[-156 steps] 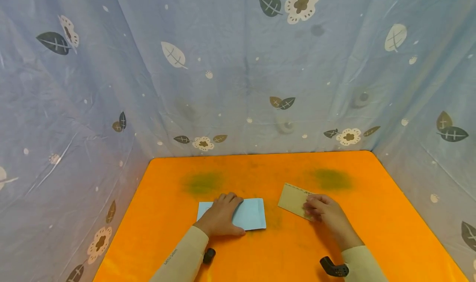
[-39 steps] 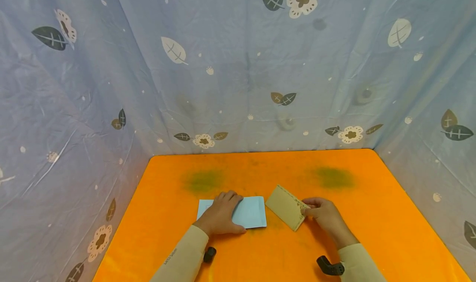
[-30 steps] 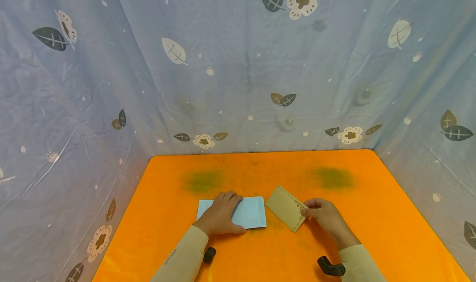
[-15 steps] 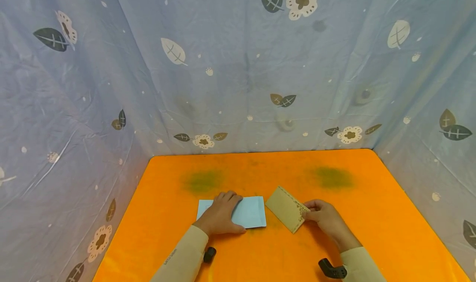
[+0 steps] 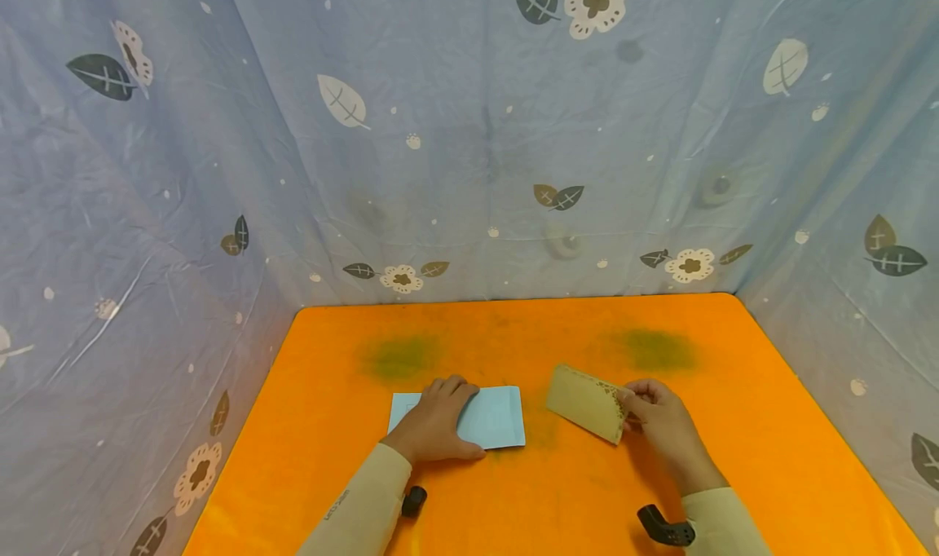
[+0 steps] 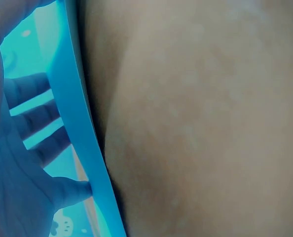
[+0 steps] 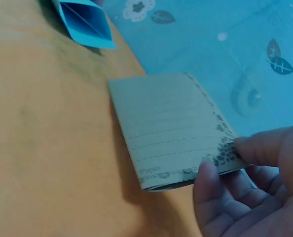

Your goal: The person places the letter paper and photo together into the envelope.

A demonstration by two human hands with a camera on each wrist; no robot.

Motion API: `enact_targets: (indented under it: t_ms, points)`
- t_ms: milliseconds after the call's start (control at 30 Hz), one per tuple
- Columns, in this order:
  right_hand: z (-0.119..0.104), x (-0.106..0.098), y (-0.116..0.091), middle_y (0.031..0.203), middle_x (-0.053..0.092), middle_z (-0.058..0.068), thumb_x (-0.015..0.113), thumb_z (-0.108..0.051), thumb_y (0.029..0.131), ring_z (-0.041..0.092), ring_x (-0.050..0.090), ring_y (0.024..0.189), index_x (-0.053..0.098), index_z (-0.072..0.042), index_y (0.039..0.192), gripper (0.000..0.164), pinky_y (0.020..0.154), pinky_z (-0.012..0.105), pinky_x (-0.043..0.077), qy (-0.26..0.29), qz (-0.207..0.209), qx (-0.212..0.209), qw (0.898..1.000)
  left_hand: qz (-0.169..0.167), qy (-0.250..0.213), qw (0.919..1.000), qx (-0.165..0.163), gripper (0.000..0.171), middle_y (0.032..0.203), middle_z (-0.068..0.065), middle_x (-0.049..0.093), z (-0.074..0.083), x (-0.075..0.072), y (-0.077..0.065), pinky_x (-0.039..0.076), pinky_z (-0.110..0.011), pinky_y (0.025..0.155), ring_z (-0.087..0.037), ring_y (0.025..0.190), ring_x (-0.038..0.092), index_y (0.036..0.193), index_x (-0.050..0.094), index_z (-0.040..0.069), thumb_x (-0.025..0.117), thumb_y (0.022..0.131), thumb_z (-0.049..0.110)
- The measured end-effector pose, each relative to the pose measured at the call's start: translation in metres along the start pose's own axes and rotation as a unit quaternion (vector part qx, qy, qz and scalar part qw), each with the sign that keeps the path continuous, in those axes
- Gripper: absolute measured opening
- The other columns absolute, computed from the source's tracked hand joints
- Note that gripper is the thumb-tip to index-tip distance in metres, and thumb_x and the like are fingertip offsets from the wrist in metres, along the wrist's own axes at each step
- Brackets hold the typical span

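On the left, my left hand (image 5: 434,425) spans a pale blue envelope (image 5: 491,419), with fingers over its far edge and thumb at its near edge. The right wrist view shows the envelope's mouth (image 7: 98,41) gaping toward the right. My right hand (image 5: 666,425) pinches a folded tan sheet of letter paper (image 5: 584,403) by its right corner, thumb on top and fingers beneath. Dashed lines and a dark floral border mark the letter paper (image 7: 168,123) in the right wrist view. It is tilted, a short way right of the envelope.
An orange tabletop (image 5: 499,344) with two greenish smudges lies under both hands. Blue curtains (image 5: 440,173) with leaves and flowers enclose the back and sides. A black wrist device (image 5: 663,527) sits by the right sleeve, another (image 5: 414,501) by the left.
My right hand has drawn the letter paper to the right, away from the envelope's mouth, and turned it flatter. The left hand and the envelope have stayed in place.
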State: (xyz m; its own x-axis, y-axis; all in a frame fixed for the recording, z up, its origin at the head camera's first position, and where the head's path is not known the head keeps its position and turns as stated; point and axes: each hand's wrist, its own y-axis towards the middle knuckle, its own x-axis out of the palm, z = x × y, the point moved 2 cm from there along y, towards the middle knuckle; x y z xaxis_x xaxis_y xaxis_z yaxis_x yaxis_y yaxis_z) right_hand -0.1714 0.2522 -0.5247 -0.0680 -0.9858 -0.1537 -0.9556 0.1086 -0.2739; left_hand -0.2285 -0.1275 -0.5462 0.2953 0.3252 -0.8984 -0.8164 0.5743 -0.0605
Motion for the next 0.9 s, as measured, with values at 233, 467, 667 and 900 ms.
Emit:
enact_targets:
  t_ms: [233, 467, 667, 900]
  points:
    - [0.002, -0.006, -0.001, 0.123, 0.065, 0.015, 0.069, -0.018, 0.111, 0.023, 0.065, 0.102, 0.057, 0.006, 0.143, 0.042, 0.083, 0.034, 0.060, -0.026, 0.030, -0.006, 0.999, -0.001, -0.005, 1.0000, 0.003, 0.098, 0.154, -0.004, 0.049, 0.001, -0.001, -0.001, 0.049, -0.054, 0.106, -0.031, 0.138, 0.045, 0.159, 0.053, 0.016, 0.090, 0.082, 0.064]
    - [0.013, -0.001, 0.001, 0.108, 0.064, 0.013, 0.071, -0.009, 0.107, 0.025, 0.062, 0.095, 0.062, 0.008, 0.124, 0.025, 0.076, 0.033, 0.057, -0.029, 0.019, -0.009, 0.999, 0.002, -0.007, 1.0000, 0.003, 0.098, 0.154, -0.003, 0.049, 0.001, -0.002, -0.002, 0.050, -0.054, 0.105, -0.031, 0.138, 0.045, 0.159, 0.053, 0.017, 0.091, 0.082, 0.063]
    - [0.016, 0.000, -0.002, 0.113, 0.067, 0.015, 0.069, -0.015, 0.110, 0.025, 0.066, 0.097, 0.062, 0.005, 0.124, 0.026, 0.077, 0.034, 0.058, -0.041, 0.036, -0.016, 0.998, 0.002, -0.003, 1.0000, 0.003, 0.099, 0.154, -0.004, 0.049, 0.001, -0.001, -0.001, 0.050, -0.054, 0.106, -0.031, 0.138, 0.045, 0.159, 0.053, 0.016, 0.091, 0.081, 0.064]
    - [0.013, -0.005, -0.004, 0.123, 0.061, 0.015, 0.066, -0.018, 0.112, 0.020, 0.065, 0.098, 0.053, 0.005, 0.145, 0.042, 0.080, 0.031, 0.059, -0.029, 0.054, -0.009, 0.998, 0.003, 0.001, 1.0000, 0.008, 0.099, 0.154, -0.005, 0.049, 0.001, -0.001, 0.000, 0.048, -0.054, 0.108, -0.031, 0.138, 0.045, 0.159, 0.053, 0.015, 0.090, 0.082, 0.064]
